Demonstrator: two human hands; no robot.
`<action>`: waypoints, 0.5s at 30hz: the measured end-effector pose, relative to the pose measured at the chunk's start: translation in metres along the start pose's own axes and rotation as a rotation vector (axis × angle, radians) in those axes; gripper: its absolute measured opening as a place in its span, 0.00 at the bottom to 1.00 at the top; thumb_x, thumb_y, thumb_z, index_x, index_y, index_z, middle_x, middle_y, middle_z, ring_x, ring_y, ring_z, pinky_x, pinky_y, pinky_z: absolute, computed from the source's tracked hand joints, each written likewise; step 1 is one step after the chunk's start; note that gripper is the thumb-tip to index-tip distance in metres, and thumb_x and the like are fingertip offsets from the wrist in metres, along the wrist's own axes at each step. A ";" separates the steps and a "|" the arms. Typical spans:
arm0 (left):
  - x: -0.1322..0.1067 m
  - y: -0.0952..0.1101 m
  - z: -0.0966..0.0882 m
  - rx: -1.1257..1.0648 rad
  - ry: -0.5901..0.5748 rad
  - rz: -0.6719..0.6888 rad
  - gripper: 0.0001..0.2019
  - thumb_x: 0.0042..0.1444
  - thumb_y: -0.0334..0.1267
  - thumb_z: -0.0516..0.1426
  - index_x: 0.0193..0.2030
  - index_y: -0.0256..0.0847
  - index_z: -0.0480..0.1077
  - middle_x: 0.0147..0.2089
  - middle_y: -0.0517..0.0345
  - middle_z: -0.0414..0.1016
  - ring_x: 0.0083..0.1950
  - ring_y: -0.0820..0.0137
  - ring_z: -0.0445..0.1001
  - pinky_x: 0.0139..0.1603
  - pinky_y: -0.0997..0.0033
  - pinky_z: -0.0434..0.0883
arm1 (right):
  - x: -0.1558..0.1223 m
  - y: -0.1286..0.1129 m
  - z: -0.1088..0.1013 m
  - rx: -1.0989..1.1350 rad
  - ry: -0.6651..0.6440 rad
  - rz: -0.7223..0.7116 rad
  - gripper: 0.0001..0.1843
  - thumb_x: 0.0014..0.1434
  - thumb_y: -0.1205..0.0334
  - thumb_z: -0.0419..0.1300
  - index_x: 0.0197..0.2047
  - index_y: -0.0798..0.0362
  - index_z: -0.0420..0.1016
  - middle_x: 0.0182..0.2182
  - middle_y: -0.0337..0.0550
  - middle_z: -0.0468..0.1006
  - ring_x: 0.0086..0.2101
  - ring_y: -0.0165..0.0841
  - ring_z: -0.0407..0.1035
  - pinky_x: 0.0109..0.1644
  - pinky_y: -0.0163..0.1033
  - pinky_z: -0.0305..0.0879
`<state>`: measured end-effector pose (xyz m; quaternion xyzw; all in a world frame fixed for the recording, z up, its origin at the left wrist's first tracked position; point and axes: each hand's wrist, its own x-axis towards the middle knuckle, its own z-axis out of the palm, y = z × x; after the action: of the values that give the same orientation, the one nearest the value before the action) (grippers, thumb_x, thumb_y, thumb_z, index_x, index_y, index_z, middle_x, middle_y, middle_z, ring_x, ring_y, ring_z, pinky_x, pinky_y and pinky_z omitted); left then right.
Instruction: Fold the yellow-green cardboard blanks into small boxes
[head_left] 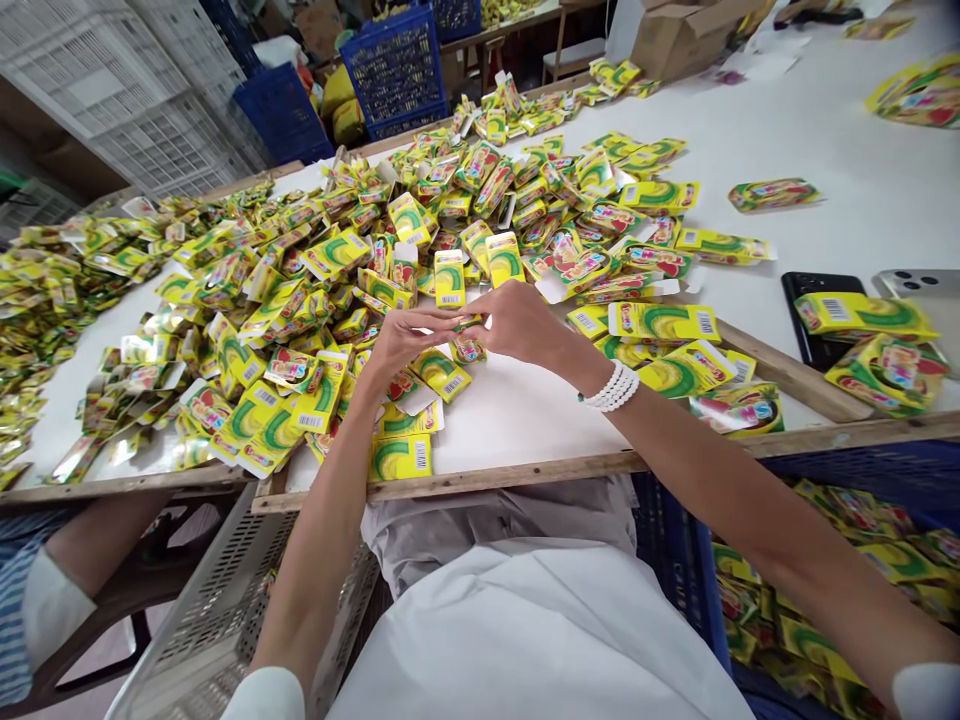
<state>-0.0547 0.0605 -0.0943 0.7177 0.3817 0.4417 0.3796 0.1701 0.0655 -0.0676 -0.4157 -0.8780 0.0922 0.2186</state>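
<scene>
Near the middle of the view my left hand and my right hand meet over the table. Between their fingertips is a small yellow and green box, mostly hidden by the fingers. Both hands are closed on it. A white beaded bracelet circles my right wrist. Just below the fingers lies another yellow box with a barcode. Flat yellow cartons rest by my left forearm, at the table's front edge. Beyond the hands, a yellow box stands out from the pile.
A wide heap of small printed packets spreads left and back. Right are a wooden strip, a black phone and a silver phone under boxes. A blue crate with packets stands below right. Another person's leg shows left.
</scene>
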 end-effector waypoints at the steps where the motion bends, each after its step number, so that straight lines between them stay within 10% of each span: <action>1: 0.000 0.002 0.001 0.008 -0.015 -0.007 0.19 0.48 0.57 0.75 0.38 0.45 0.88 0.49 0.46 0.89 0.50 0.54 0.87 0.52 0.57 0.83 | 0.000 0.001 0.001 -0.022 -0.016 -0.002 0.14 0.65 0.59 0.65 0.49 0.54 0.89 0.41 0.55 0.88 0.44 0.51 0.80 0.46 0.48 0.66; 7: 0.002 -0.006 -0.002 0.116 0.199 -0.079 0.26 0.63 0.61 0.63 0.57 0.43 0.84 0.56 0.47 0.87 0.46 0.59 0.87 0.44 0.62 0.83 | -0.004 0.020 -0.034 0.190 0.095 0.028 0.18 0.64 0.48 0.71 0.30 0.54 0.86 0.27 0.53 0.84 0.33 0.43 0.78 0.40 0.47 0.69; 11: -0.001 -0.027 -0.011 0.577 0.322 0.002 0.23 0.63 0.46 0.66 0.63 0.44 0.79 0.69 0.47 0.78 0.69 0.49 0.76 0.73 0.43 0.69 | -0.025 0.036 -0.084 0.859 0.600 -0.080 0.16 0.66 0.37 0.66 0.46 0.36 0.88 0.53 0.38 0.87 0.48 0.40 0.83 0.38 0.41 0.72; 13: -0.006 -0.037 -0.010 0.749 0.290 -0.036 0.30 0.57 0.41 0.69 0.68 0.48 0.75 0.78 0.49 0.68 0.78 0.43 0.63 0.77 0.34 0.60 | -0.032 0.043 -0.097 1.000 0.588 -0.105 0.18 0.63 0.36 0.69 0.56 0.14 0.80 0.68 0.14 0.74 0.65 0.40 0.74 0.46 0.39 0.73; 15: -0.009 -0.044 -0.008 0.843 0.280 -0.086 0.28 0.55 0.36 0.69 0.64 0.50 0.77 0.80 0.51 0.64 0.81 0.37 0.55 0.75 0.28 0.60 | -0.033 0.045 -0.098 1.058 0.486 -0.026 0.27 0.57 0.35 0.73 0.60 0.10 0.77 0.60 0.19 0.82 0.61 0.41 0.78 0.48 0.40 0.75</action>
<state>-0.0743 0.0726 -0.1335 0.7266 0.6056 0.3242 0.0163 0.2649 0.0666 -0.0067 -0.2482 -0.6425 0.4175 0.5927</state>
